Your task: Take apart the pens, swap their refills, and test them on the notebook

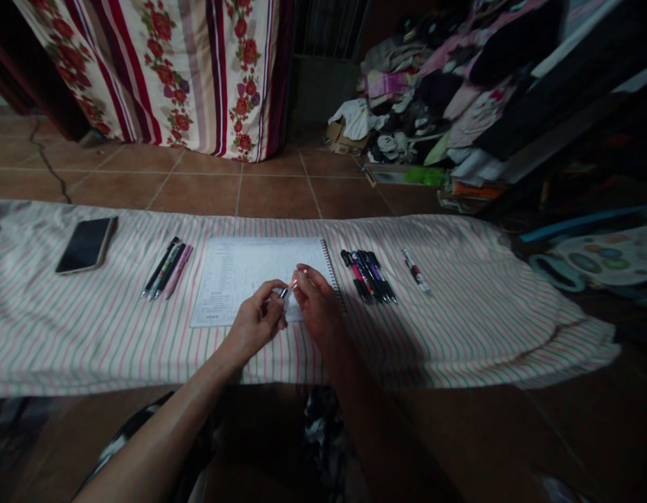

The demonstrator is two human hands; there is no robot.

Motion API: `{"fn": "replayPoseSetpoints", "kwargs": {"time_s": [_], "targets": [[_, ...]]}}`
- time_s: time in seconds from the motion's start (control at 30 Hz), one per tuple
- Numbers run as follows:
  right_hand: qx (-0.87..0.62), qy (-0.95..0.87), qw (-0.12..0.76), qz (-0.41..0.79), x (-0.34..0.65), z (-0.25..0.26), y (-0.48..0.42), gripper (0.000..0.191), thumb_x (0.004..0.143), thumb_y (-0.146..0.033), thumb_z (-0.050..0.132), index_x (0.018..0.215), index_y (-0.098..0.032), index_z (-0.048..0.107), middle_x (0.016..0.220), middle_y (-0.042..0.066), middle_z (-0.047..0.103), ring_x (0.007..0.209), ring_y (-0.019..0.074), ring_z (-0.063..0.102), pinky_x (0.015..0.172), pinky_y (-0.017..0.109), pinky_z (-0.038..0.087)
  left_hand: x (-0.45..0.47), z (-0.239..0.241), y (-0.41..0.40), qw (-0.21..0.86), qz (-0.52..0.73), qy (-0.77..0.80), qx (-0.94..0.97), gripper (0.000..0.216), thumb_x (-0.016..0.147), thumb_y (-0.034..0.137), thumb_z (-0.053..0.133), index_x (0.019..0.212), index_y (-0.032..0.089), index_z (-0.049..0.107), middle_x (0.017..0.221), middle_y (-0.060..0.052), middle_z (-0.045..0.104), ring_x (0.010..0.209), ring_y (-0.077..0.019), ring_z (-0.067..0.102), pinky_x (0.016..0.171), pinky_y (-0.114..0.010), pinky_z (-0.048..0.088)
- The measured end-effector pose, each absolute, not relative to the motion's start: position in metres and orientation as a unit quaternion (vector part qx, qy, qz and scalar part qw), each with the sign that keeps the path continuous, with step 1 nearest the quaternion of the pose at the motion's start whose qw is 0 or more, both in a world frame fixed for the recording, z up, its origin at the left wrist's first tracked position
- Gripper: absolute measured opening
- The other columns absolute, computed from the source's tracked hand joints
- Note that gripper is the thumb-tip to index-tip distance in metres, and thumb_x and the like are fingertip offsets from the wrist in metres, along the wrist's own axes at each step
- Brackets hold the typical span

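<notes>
My left hand [259,320] and my right hand [317,305] meet over the near edge of a spiral notebook [240,269]. Both pinch a small orange-and-silver pen [288,288] between their fingertips. The notebook lies open on a striped cloth [460,328] spread over the floor. Three pens [166,267] lie side by side left of the notebook. A bunch of several dark pens [368,274] lies right of it, with one single white pen [416,270] further right.
A dark phone [86,244] lies at the cloth's far left. Brown floor tiles [198,188] run beyond the cloth to a flowered striped curtain [182,70]. A heap of clothes [433,91] fills the back right. A round patterned item [606,258] lies at the right edge.
</notes>
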State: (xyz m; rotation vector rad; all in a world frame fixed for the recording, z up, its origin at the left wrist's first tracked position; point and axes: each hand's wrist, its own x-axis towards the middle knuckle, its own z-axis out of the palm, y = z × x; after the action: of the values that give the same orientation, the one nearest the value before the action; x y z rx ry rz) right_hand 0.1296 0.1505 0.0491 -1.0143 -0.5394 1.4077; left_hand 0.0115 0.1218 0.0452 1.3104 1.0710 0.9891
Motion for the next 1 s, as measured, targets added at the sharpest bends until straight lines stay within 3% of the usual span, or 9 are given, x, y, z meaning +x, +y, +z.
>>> {"fn": "replayPoseSetpoints", "kwargs": {"time_s": [0.33, 0.53, 1.0], "targets": [[-0.490, -0.276, 0.586, 0.583, 0.1304, 0.0492, 0.1470, 0.031, 0.068, -0.038, 0.066, 0.094, -0.023, 0.064, 0.076, -0.002, 0.060, 0.072, 0.0106, 0.056, 0.064, 0.021, 0.044, 0.0120, 0.0401, 0.1256, 0.553, 0.437, 0.447, 0.551, 0.030, 0.085, 0.035, 0.046, 0.109, 0.018, 0.048, 0.059, 0.005, 0.049, 0.050, -0.0076, 0.046, 0.050, -0.020, 0.036], [-0.437, -0.232, 0.617, 0.612, 0.1292, 0.0517, 0.1484, 0.027, 0.062, -0.031, 0.073, 0.085, -0.020, 0.065, 0.078, -0.002, 0.060, 0.073, 0.0083, 0.058, 0.072, 0.020, 0.047, 0.0118, 0.0440, 0.1258, 0.548, 0.435, 0.457, 0.549, 0.029, 0.086, 0.035, 0.045, 0.109, 0.018, 0.047, 0.059, 0.005, 0.049, 0.050, -0.0077, 0.047, 0.051, -0.020, 0.037], [-0.450, -0.294, 0.596, 0.597, 0.1299, 0.0519, 0.1503, 0.025, 0.062, -0.031, 0.071, 0.083, -0.019, 0.065, 0.073, -0.002, 0.061, 0.069, 0.0098, 0.058, 0.071, 0.023, 0.049, 0.0082, 0.0428, 0.1255, 0.542, 0.434, 0.462, 0.553, 0.031, 0.084, 0.036, 0.047, 0.109, 0.018, 0.048, 0.062, 0.003, 0.052, 0.052, -0.0094, 0.051, 0.055, -0.023, 0.040]]}}
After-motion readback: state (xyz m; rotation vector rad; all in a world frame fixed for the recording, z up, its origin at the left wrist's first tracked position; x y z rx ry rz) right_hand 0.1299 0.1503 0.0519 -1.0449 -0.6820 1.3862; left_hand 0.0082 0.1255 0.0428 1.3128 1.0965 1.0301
